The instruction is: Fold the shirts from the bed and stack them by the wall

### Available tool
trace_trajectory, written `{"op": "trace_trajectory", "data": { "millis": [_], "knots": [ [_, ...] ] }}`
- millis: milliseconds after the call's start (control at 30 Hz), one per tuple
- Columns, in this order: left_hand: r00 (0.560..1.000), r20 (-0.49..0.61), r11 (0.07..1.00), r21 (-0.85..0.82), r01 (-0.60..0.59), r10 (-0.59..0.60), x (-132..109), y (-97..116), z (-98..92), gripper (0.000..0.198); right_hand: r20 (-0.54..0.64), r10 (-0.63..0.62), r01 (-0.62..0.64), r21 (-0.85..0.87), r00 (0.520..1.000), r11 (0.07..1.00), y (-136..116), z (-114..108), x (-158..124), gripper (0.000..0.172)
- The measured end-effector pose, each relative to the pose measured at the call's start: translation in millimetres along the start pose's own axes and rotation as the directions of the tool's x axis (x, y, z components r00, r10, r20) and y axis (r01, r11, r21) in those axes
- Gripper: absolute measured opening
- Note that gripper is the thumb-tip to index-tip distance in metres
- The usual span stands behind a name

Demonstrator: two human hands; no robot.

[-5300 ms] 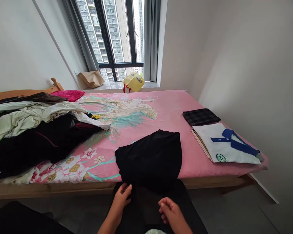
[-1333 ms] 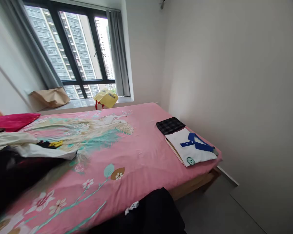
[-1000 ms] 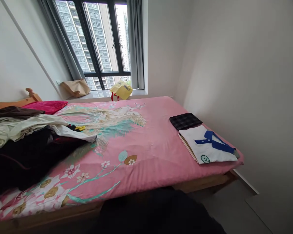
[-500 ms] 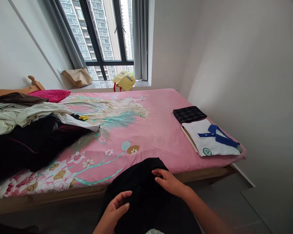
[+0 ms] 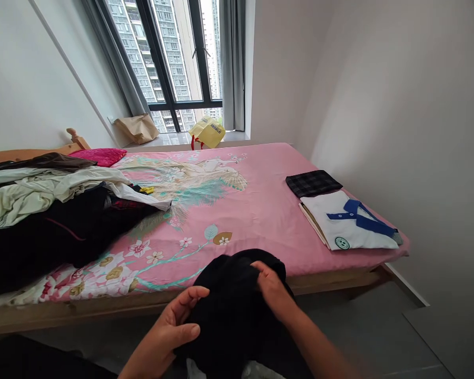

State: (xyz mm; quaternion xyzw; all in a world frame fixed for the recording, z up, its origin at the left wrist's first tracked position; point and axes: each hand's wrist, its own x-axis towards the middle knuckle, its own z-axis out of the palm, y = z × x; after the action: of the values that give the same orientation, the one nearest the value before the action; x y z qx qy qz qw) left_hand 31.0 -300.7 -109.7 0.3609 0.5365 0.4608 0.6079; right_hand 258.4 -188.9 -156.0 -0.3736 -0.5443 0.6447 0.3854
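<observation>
A black garment hangs bunched before me at the bed's near edge, its upper part over the mattress edge. Its exact kind cannot be made out. My right hand grips the garment near its top right, fingers curled into the cloth. On the other side my left hand lies against the garment's left edge, with thumb and fingers apart in a curve. A bit of pale fabric shows below the black cloth at the bottom of the view.
The pink flowered bed spans the view. A heap of loose clothes lies on its left. To the right rest a folded white shirt with blue collar and a folded dark checked cloth. A yellow bag and paper bag stand by the window.
The black garment has gone from spread wide to more bunched. My right hand has closed on its cloth, and my left hand has shifted slightly left and up. The view has turned slightly left.
</observation>
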Motion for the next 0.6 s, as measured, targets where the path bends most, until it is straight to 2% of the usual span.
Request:
{"op": "trace_trajectory", "data": {
  "millis": [100,167,200,267,300,367,433,500,567,600],
  "knots": [
    [0.995,0.005,0.943,0.319,-0.095,0.098,4.2,24.1,-13.7,0.046,-0.19,-0.107,0.092,-0.089,0.976,0.992,-30.8,-30.7,4.2,0.033],
    [0.977,-0.008,0.825,0.537,-0.175,0.213,6.9,42.0,-15.0,0.034,-0.212,-0.249,0.181,-0.297,0.945,0.938,-54.1,-46.2,4.5,0.031],
    [0.961,-0.015,0.757,0.619,-0.207,0.275,7.4,50.6,-13.0,0.028,-0.2,-0.326,0.222,-0.416,0.924,0.882,-64.8,-51.2,3.8,0.029],
    [0.923,-0.037,0.686,0.681,-0.257,0.382,5.0,66.4,-5.0,0.021,-0.175,-0.468,0.291,-0.585,0.866,0.757,-82.3,-56.0,0.9,0.026],
    [0.908,-0.051,0.695,0.661,-0.282,0.416,1.9,73.5,0.2,0.021,-0.17,-0.522,0.322,-0.618,0.836,0.717,-89.2,-56.3,-1.2,0.025],
    [0.901,-0.063,0.77,0.548,-0.328,0.429,-7.8,85.6,10.7,0.025,-0.168,-0.567,0.375,-0.597,0.806,0.71,-100.6,-54.2,-7.1,0.025],
    [0.927,-0.038,0.851,0.412,-0.326,0.373,-20.3,94.7,18.9,0.029,-0.17,-0.518,0.386,-0.485,0.838,0.785,-112.0,-50.3,-14.9,0.025],
    [0.946,-0.015,0.907,0.291,-0.305,0.323,-32.7,101.4,24.1,0.033,-0.176,-0.417,0.362,-0.274,0.892,0.891,-125.5,-45.7,-24.0,0.028],
    [0.946,-0.016,0.932,0.175,-0.317,0.324,-42.3,106.4,27.8,0.039,-0.173,-0.36,0.352,-0.076,0.917,0.933,-140.3,-40.7,-32.6,0.033],
    [0.945,0.001,0.935,0.149,-0.323,0.326,-45.5,108.5,29.6,0.04,-0.152,-0.362,0.358,-0.055,0.92,0.932,-147.2,-38.2,-36.2,0.034]
  ]
}}
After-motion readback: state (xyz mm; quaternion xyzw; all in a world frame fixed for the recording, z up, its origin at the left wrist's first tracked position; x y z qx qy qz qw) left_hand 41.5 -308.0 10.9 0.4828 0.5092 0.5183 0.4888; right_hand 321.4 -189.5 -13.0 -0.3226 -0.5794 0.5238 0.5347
